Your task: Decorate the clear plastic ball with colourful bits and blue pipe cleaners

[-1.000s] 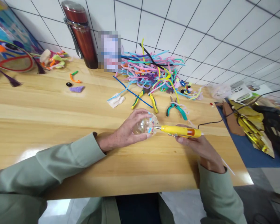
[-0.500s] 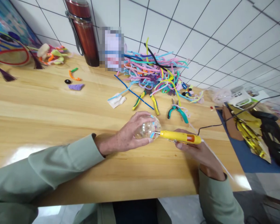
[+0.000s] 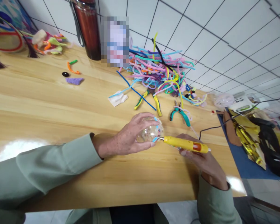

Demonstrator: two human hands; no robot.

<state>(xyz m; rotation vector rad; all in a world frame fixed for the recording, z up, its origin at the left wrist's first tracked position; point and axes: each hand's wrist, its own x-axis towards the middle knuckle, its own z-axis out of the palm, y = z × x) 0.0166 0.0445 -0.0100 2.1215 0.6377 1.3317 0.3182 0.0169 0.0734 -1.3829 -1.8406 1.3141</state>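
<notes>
A clear, round plastic piece point(image 3: 149, 133) with small light-blue bits on its right side is held by my left hand point(image 3: 128, 133), its fingers and thumb wrapped around it. My right hand point(image 3: 196, 157) grips a yellow hot glue gun point(image 3: 185, 144), whose metal nozzle points left. The nozzle tip is at a light-blue bit on the clear piece; whether it touches I cannot tell. Behind my hands lie yellow-and-green pliers point(image 3: 158, 104), partly under a blue pipe cleaner point(image 3: 137, 91), and teal-handled pliers point(image 3: 183, 115).
A heap of colored pipe cleaners point(image 3: 158, 70) lies by the tiled wall. A red thermos point(image 3: 90, 31) stands to its left. A crumpled white paper point(image 3: 118, 98) and a purple piece point(image 3: 74, 81) are on the table point(image 3: 60, 115). A black cord point(image 3: 210, 128) runs off right, past gold foil point(image 3: 249, 140).
The view has shifted slightly. The glue gun's rear end sits a little lower and farther right, with its nozzle still at the clear piece. My left hand keeps its hold.
</notes>
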